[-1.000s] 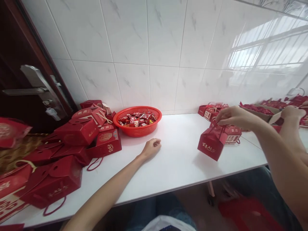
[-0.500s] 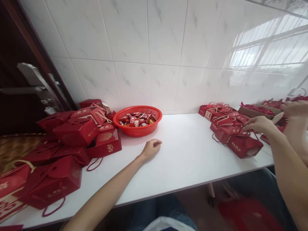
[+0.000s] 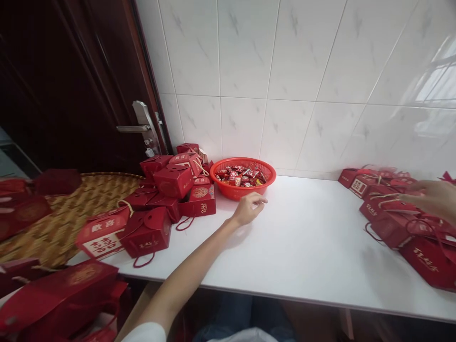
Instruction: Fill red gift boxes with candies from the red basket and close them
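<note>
My left hand (image 3: 248,209) is over the white table (image 3: 302,247), just in front of the red plastic basket (image 3: 237,192). Its fingers are loosely curled with a gap between thumb and fingers, and I see nothing held in it. Small red-wrapped sweets (image 3: 242,176) lie heaped in the basket. To its left, red gift boxes (image 3: 174,180) with cord handles are piled up. My right hand is out of view.
At the right edge a co-worker's hand (image 3: 431,194) reaches over a row of red boxes (image 3: 423,259). A woven tray (image 3: 83,209) with boxes stands at left, by a dark door (image 3: 71,80). More red boxes (image 3: 57,294) fill the lower left corner.
My view has swung left, bringing in the door, the woven tray and more boxes. My left hand has come closer to the basket, its fingers less tightly curled.
</note>
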Demonstrator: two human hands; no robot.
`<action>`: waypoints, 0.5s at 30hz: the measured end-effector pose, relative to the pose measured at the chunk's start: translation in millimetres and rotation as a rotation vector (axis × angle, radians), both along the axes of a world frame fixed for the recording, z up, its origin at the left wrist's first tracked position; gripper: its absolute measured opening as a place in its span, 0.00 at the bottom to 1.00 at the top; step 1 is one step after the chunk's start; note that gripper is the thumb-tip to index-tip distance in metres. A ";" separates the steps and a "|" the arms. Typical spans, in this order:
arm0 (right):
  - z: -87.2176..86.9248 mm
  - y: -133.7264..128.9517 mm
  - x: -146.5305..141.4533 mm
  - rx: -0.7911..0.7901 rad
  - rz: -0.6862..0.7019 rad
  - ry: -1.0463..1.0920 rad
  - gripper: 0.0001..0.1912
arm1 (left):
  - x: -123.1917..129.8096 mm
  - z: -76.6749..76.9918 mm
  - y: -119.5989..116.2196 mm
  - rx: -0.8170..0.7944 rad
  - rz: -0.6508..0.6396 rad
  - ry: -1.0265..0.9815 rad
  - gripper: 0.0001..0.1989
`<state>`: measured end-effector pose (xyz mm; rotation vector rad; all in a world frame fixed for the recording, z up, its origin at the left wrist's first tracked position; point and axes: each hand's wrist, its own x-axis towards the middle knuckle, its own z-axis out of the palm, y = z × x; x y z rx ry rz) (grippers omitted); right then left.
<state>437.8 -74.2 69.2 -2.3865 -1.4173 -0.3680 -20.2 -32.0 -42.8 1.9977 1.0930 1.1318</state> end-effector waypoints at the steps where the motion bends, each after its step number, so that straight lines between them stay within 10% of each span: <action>1: 4.7 1.3 -21.9 -0.007 0.045 0.048 0.06 | -9.4 13.6 -1.2 0.050 0.027 -0.018 0.07; 7: -15.4 7.5 -133.2 0.126 0.539 0.217 0.08 | -106.6 90.5 -12.5 0.516 0.664 -0.014 0.08; 10: -43.3 15.4 -177.9 0.149 0.812 0.321 0.12 | -153.0 105.4 -18.5 0.332 1.057 0.161 0.20; 15: -78.9 35.8 -241.5 0.078 1.085 0.458 0.13 | -179.8 103.0 -22.2 -0.201 1.109 0.385 0.52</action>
